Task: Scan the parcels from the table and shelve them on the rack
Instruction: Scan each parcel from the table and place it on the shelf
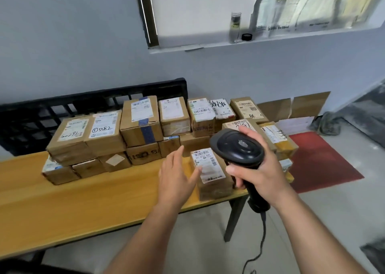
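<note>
Several brown cardboard parcels (141, 121) with white labels are stacked in rows on the yellow wooden table (83, 200). One small parcel (212, 177) lies apart near the table's front right edge, label up. My left hand (177, 175) reaches toward it with straight fingers, the thumb touching the parcel's left side. My right hand (260, 169) grips the handle of a black barcode scanner (237, 148), whose head hovers just above and right of that parcel. The scanner's cable hangs down to the floor.
A black plastic crate wall (41, 115) stands behind the parcels on the left. Flattened cardboard (295, 107) leans against the wall at right, above a red mat (325, 161) on the floor. A window ledge (239, 42) holds a glass bottle.
</note>
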Motion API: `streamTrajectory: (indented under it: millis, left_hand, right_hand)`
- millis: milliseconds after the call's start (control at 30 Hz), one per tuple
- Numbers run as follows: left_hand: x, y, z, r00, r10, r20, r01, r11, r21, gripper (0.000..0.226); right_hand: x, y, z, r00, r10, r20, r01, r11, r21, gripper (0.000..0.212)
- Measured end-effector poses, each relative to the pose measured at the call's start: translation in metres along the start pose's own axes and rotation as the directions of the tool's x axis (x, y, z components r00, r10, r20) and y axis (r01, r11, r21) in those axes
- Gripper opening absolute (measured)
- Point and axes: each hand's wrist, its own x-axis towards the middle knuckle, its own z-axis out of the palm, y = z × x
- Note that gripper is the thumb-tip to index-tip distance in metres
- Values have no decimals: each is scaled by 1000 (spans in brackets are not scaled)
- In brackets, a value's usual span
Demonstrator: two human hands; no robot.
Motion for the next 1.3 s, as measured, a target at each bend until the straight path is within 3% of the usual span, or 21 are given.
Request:
streamTrajectory:
  millis: [133,400,567,700,867,1000,1100,1233,1300]
  left_hand:
    - [5,16,29,988,-150,27,151,988,-16,78]
    - [9,16,58,943,-320,91,322,947,-6,78]
    - [23,6,73,876,-433,213,435,900,38,80]
    - [30,1,87,827,-467,313,465,881,86,64]
    - [30,-2,93,815,-455,360,527,839,-133,53]
    - [23,-1,92,761,-451,466,633,674,-382,68]
    - [21,-2,91,723,-434,538,682,578,-449,65]
    - [26,-5,88,716,-420,558,687,565,-456,58]
    - [28,-5,84,696,-418,584,709,526,-469,65]
  right_hand:
    - [25,8,-33,995,31,96,-31,1000,-1,84]
    - [66,21,-56,978,20,207,-21,1000,0,82]
    - [85,33,-62,974,33,226,-31,999,-11,83]
    - [95,44,-66,969,86,231,-80,996,-38,84]
    - [101,55,-70,957,167,237,-175,984,14,86]
    - [105,57,-70,943,194,270,-206,978,18,85]
    - [106,55,-71,938,206,279,-217,976,9,81]
    - [106,53,-70,933,218,286,-227,974,-2,79]
    - [106,52,-70,932,219,288,-230,973,2,79]
